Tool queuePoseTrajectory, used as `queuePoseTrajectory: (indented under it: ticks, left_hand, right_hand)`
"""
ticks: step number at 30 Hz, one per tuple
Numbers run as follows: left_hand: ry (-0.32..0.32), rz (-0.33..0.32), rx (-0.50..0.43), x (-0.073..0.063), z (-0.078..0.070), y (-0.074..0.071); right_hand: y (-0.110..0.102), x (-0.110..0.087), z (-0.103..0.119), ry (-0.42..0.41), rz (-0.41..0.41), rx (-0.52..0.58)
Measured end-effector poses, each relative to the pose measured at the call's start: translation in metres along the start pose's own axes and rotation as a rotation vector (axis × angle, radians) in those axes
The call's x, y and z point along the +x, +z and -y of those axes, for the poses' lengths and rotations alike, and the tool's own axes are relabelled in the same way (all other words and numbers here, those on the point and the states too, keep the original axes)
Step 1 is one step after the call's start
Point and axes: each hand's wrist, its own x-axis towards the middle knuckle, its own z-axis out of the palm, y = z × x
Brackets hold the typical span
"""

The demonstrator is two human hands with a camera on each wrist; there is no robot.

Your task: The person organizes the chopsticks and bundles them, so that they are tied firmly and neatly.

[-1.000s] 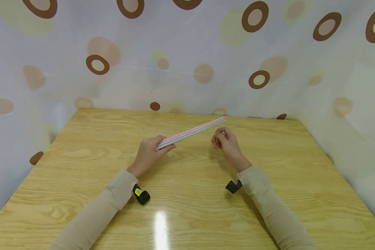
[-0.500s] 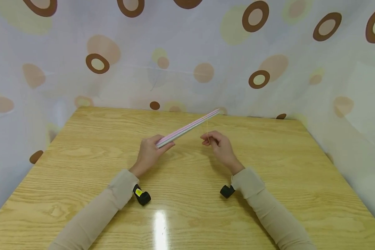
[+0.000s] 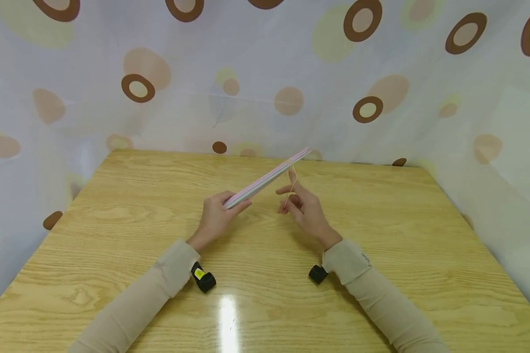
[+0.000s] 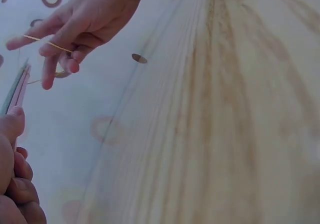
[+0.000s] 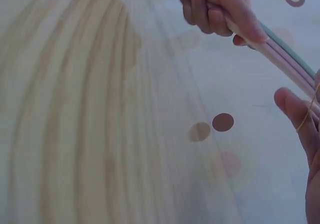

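My left hand [image 3: 214,213] grips the near end of a bundle of long, slim pink and pale green sticks [image 3: 265,181], which slants up to the right above the table. A thin yellow rubber band [image 4: 61,48] loops about the bundle near its far end and stretches down to my right hand [image 3: 306,208]. That hand holds the band taut across its spread fingers, just below the far end. In the right wrist view the band [image 5: 306,119] crosses the thumb-side fingers, and the sticks [image 5: 287,59] show as several rods side by side.
Beneath both hands lies a wooden table [image 3: 256,255], its back edge against a pale curtain [image 3: 181,117] with brown rings and dots. A black wrist camera [image 3: 203,278] sits at my left cuff and another black camera [image 3: 318,274] at my right cuff.
My right hand has moved left and its fingers have spread, opening the rubber band into a wider loop. The bundle's far end has tilted up; the left hand keeps its grip.
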Motion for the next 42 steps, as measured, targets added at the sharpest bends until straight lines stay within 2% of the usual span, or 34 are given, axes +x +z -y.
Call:
queuePoseTrajectory:
  ticks: [2,4,5,12,15,17,19,23,26,29,33,37,39,42]
  left_hand:
    - [0.005,0.004,0.004,-0.001,-0.002,0.001]
    - [0.015,-0.006,0.013,-0.001,-0.003,0.001]
    - [0.021,-0.015,0.021,-0.002,-0.003,0.002]
    - [0.063,-0.071,0.064,-0.005,-0.002,0.007]
    - [0.076,-0.072,0.075,-0.006,-0.001,0.008]
    - [0.105,-0.07,0.081,-0.005,0.0,0.007]
    - [0.16,-0.065,0.098,-0.003,0.001,0.004]
    - [0.324,-0.069,0.157,0.004,0.008,-0.005]
    - [0.438,-0.077,0.211,0.01,0.012,-0.014]
    - [0.541,-0.088,0.271,0.015,0.014,-0.024]
    - [0.703,-0.118,0.386,0.021,0.013,-0.035]
    - [0.857,-0.149,0.505,0.025,0.008,-0.044]
    - [0.919,-0.16,0.552,0.025,0.006,-0.047]
    - [0.976,-0.161,0.613,0.025,0.003,-0.049]
  right_hand:
    - [-0.001,0.001,0.006,0.119,-0.002,0.186]
    - [-0.001,0.003,0.013,0.224,-0.046,0.345]
    - [-0.001,0.004,0.017,0.264,-0.079,0.41]
    - [-0.001,0.014,0.037,0.579,-0.304,1.092]
    - [-0.006,0.011,0.037,0.6,-0.293,1.264]
    - [-0.01,0.007,0.034,0.577,-0.251,1.357]
    - [-0.015,0.005,0.031,0.554,-0.206,1.436]
    - [-0.024,0.003,0.023,0.497,-0.108,1.602]
    - [-0.029,0.002,0.021,0.485,-0.032,1.708]
    - [-0.032,0.001,0.019,0.499,0.025,1.748]
    - [-0.035,0.001,0.015,0.518,0.083,1.719]
    - [-0.039,0.001,0.011,0.495,0.142,1.68]
    - [-0.042,0.0,0.009,0.475,0.176,1.653]
    - [-0.047,-0.001,0.008,0.469,0.196,1.583]
